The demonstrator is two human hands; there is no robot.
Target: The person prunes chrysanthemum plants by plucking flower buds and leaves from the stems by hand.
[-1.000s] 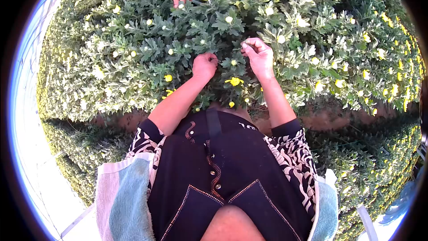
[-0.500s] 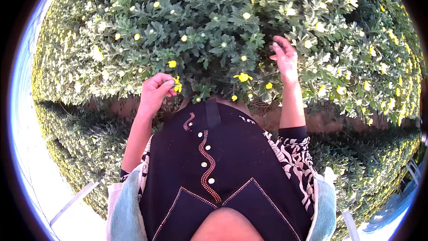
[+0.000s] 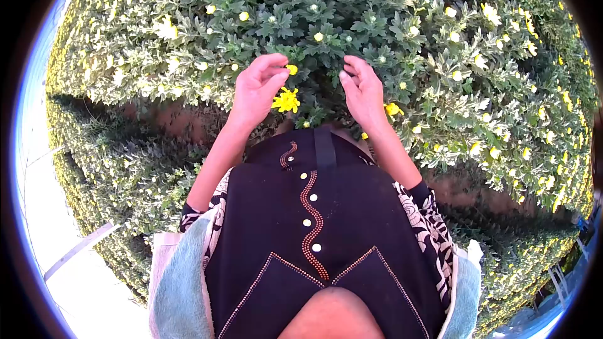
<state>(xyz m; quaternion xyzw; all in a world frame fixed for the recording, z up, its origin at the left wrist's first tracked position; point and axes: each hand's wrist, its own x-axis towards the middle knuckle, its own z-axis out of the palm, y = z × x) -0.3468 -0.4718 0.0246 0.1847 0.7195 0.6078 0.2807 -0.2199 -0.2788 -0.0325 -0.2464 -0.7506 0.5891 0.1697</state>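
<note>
Palm-down, the left hand (image 3: 259, 88) was over the near side of the leafy plants (image 3: 352, 19), its fingers bent and the thumb a narrow gap from them. A small yellow bloom (image 3: 292, 69) lay just to the right of that thumb's tip; whether the hand touched or gripped it, one could not tell. The open yellow flower (image 3: 286, 100) was nearer the body, just beside the heel of the thumb, its petals spread. The right hand (image 3: 364, 92) was across from the left, well apart from it, with its fingers curled and its thumb parted a little from the forefinger, the tips turned left towards the dark green leaves between the hands. Another yellow flower (image 3: 393, 108) showed just right of the right wrist. Farther off, beyond both hands, a pale yellow bud (image 3: 318, 37) stood among the leaves. The dark top (image 3: 276, 204) of the person, with its wavy beaded trim, filled the near middle.
</note>
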